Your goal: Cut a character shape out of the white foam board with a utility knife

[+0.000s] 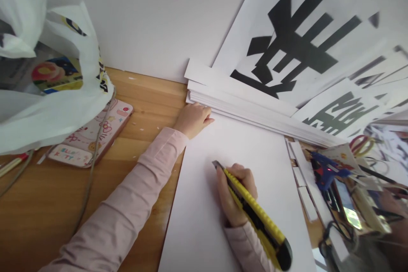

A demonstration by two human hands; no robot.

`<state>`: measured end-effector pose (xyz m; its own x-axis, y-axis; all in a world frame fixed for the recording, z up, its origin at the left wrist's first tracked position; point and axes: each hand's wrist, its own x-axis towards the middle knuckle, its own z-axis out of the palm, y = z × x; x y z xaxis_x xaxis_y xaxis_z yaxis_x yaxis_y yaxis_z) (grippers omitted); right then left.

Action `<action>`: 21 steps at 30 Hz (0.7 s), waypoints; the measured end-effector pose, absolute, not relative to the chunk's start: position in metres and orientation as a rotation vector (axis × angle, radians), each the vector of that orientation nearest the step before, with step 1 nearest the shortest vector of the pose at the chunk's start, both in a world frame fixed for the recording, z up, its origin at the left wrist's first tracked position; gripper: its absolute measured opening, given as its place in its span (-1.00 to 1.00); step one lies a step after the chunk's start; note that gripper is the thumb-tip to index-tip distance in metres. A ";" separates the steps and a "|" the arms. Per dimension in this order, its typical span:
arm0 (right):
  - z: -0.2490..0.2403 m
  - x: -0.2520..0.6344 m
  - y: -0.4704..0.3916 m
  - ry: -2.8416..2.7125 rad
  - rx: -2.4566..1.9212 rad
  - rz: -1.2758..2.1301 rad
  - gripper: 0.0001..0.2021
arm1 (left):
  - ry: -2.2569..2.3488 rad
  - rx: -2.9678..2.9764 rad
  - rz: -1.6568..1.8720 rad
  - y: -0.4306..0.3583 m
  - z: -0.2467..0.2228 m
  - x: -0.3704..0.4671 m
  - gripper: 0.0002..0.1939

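Two-handed posture at a wooden tabletop [47, 212]. A large white sheet [255, 144] lies flat before the person, running from the near edge of the view to a layered stack of white board [242, 106] along its far side. Beyond the stack, printed sheets [287, 51] with bold black characters lean upright. A white plastic bag [63, 106] occupies the far left.

The left arm, in a pink sleeve [134, 199], extends diagonally forward across the wood. Its left hand [195, 119] rests palm down at the sheet's far-left corner, against the stack, fingers partly curled and thumb pointing right; whether the fingertips grip anything cannot be told. The right hand [236, 199], over the middle of the sheet, is closed around a yellow-and-black utility knife [255, 208], its blade directed far-left and its butt angled back to the right. Contact between blade and sheet cannot be determined.

Smaller objects flank the sheet. At left, the bag overhangs a pink patterned case [105, 129], crossed by a grey cable [92, 170]. At right, narrow white strips [307, 203] crowd the sheet's edge, with a blue glue gun [327, 170] and scissors [361, 144] just beyond.
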<state>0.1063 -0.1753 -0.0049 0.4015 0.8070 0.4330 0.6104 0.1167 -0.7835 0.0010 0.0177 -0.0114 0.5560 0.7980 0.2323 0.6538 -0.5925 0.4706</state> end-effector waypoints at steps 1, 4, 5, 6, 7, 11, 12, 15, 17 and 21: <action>-0.005 0.112 -0.165 -1.305 -1.577 0.217 -0.80 | 1.209 2.459 0.606 0.017 -0.011 0.001 -0.78; -0.007 0.123 -0.135 -1.305 -1.603 0.263 -0.80 | 1.310 2.422 0.553 0.015 -0.008 0.001 -0.77; -0.008 0.126 -0.128 -1.288 -1.628 0.296 -0.79 | 1.347 2.409 0.531 0.014 -0.007 0.001 -0.77; -0.009 0.128 -0.123 -1.265 -1.656 0.338 -0.77 | 1.378 2.398 0.514 0.013 -0.007 0.001 -0.76; -0.010 0.129 -0.119 -1.238 -1.678 0.375 -0.76 | 1.401 2.389 0.505 0.013 -0.006 0.001 -0.76; -0.015 0.132 -0.117 -1.182 -1.717 0.512 -0.70 | 1.427 2.370 0.503 0.012 -0.006 0.002 -0.75; -0.016 0.132 -0.118 -1.181 -1.718 0.523 -0.70 | 1.432 2.368 0.500 0.012 -0.006 0.002 -0.74; -0.015 0.131 -0.120 -1.189 -1.715 0.544 -0.72 | 1.447 2.374 0.494 0.012 -0.007 0.002 -0.74; -0.013 0.130 -0.120 -1.189 -1.718 0.534 -0.73 | 1.449 2.386 0.495 0.013 -0.007 0.002 -0.73; -0.011 0.129 -0.120 -1.191 -1.728 0.494 -0.73 | 1.453 2.399 0.507 0.013 -0.007 0.002 -0.74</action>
